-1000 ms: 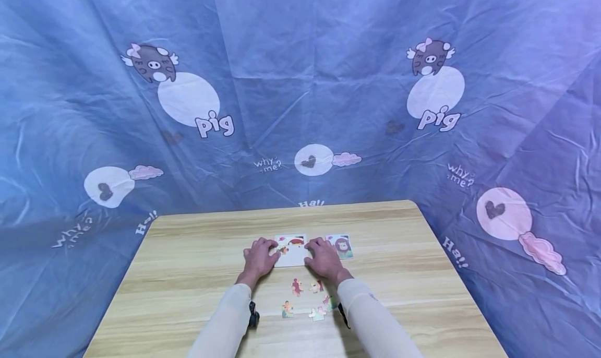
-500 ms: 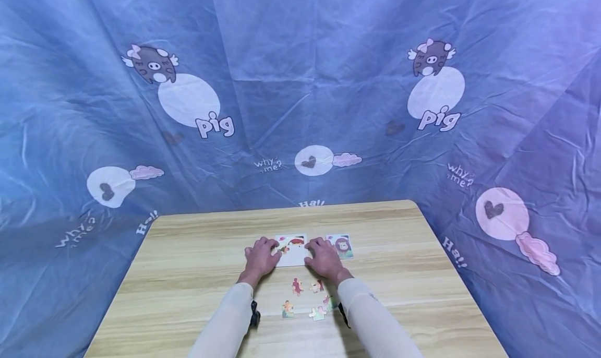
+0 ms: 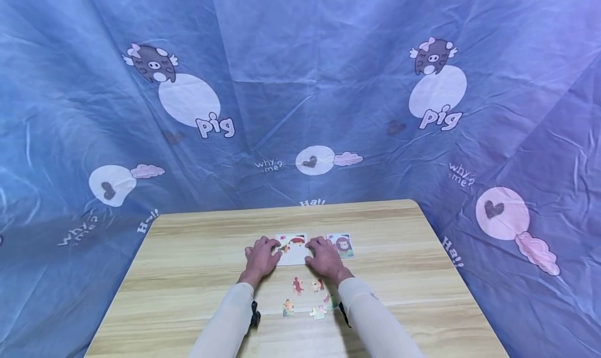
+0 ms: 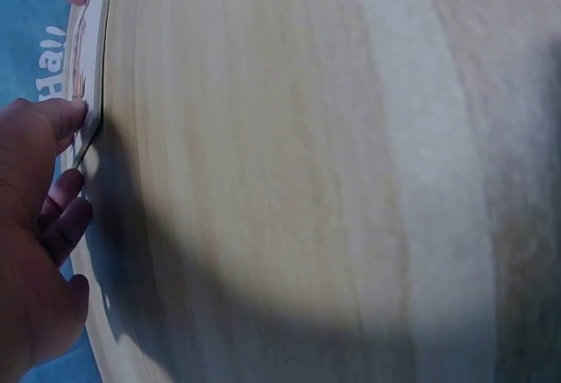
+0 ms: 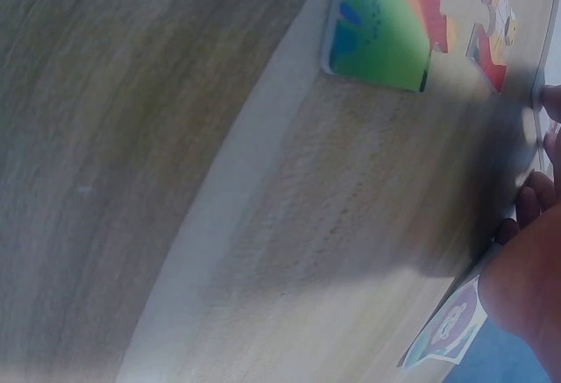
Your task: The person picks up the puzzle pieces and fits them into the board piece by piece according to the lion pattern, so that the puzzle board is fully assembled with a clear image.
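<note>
A white puzzle board (image 3: 293, 258) lies on the table between both hands, with a few pieces fitted along its top and left and bare white below. My left hand (image 3: 261, 257) holds the board's left edge; in the left wrist view its thumb (image 4: 66, 116) lies on the board near a corner. On the opposite edge, my right hand (image 3: 324, 258) grips the board with thumb and fingers. Those fingers (image 5: 530, 199) show only partly in the right wrist view. Just beyond the right hand lies a lion picture card (image 3: 345, 246), partly covered by that hand.
Several loose puzzle pieces lie nearer the body between the forearms, among them a red one (image 3: 298, 286), an orange one (image 3: 288, 308) and a pale green one (image 3: 318, 312). The wooden table (image 3: 197, 274) ends at a blue printed curtain (image 3: 263, 86).
</note>
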A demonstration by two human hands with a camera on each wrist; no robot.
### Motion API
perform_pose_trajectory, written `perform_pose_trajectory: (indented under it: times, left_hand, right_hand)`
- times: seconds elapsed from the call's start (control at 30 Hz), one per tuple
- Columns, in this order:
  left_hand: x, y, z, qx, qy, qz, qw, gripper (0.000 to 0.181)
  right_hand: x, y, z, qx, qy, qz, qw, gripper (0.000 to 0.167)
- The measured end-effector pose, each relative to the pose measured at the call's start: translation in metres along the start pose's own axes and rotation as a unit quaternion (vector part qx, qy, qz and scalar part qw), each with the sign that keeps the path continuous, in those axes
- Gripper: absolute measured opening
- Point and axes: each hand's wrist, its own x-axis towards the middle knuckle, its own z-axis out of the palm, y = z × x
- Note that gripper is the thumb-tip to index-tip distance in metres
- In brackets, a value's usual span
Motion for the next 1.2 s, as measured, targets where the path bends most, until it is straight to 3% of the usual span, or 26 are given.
perform_pose_trajectory:
  times: [0.23,0.57,1.2]
  left_hand:
    - [-0.003,0.001,0.004,0.001,0.007,-0.009,0.9999,0.025]
    - [-0.018,0.003,0.004,-0.002,0.020,-0.009,0.9998,0.035]
    - [-0.048,0.014,0.000,-0.016,0.016,0.023,0.9995,0.029]
  right_hand:
    - [-0.001,0.002,0.001,0.005,-0.001,-0.006,1.0000,0.042]
    - [-0.005,0.005,0.000,0.005,-0.002,-0.008,1.0000,0.042]
    - [-0.005,0.006,-0.002,0.001,-0.005,-0.011,0.9999,0.042]
